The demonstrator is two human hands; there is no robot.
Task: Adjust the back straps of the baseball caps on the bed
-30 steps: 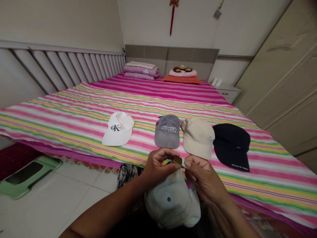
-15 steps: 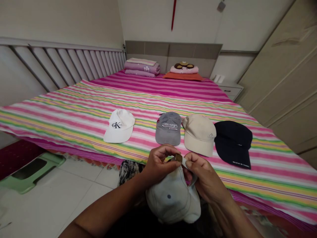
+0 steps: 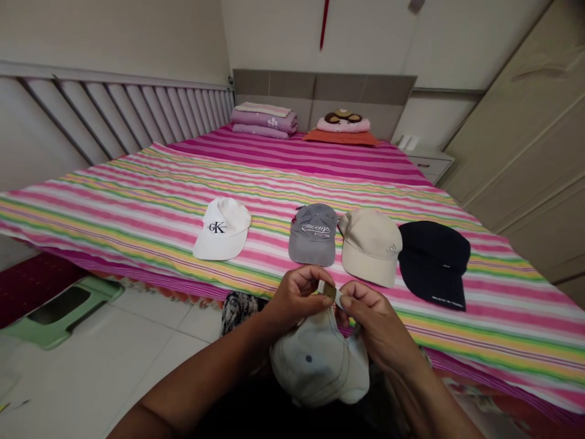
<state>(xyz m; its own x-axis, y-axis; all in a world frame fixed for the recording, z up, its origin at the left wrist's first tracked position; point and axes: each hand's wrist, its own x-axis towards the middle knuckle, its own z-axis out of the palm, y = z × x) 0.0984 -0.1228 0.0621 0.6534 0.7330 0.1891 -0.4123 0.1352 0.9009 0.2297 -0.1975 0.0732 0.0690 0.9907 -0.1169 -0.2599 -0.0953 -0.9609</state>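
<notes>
A pale blue-grey baseball cap (image 3: 315,363) hangs below my hands, its back opening turned up toward them. My left hand (image 3: 299,296) pinches the brass-coloured buckle (image 3: 328,290) of its strap between thumb and fingers. On the other side, my right hand (image 3: 372,314) grips the pale strap (image 3: 339,297) close beside the buckle. A short light piece of strap shows at the buckle's upper left. Beyond my hands a grey cap (image 3: 313,238), a beige cap (image 3: 371,247) and a dark navy cap (image 3: 433,262) lie side by side; a white cap (image 3: 223,228) sits apart to their left.
The caps rest on a bed with a striped sheet (image 3: 150,201). Folded purple bedding (image 3: 262,122) and a pink-and-orange pile (image 3: 342,131) lie near the headboard. A green stool (image 3: 59,317) stands on the tiled floor at left; a wardrobe (image 3: 530,140) is at right.
A light end of strap now shows past the buckle's upper left, where it was not visible before. Both hands stay nearly in place on the strap. The view has shifted slightly.
</notes>
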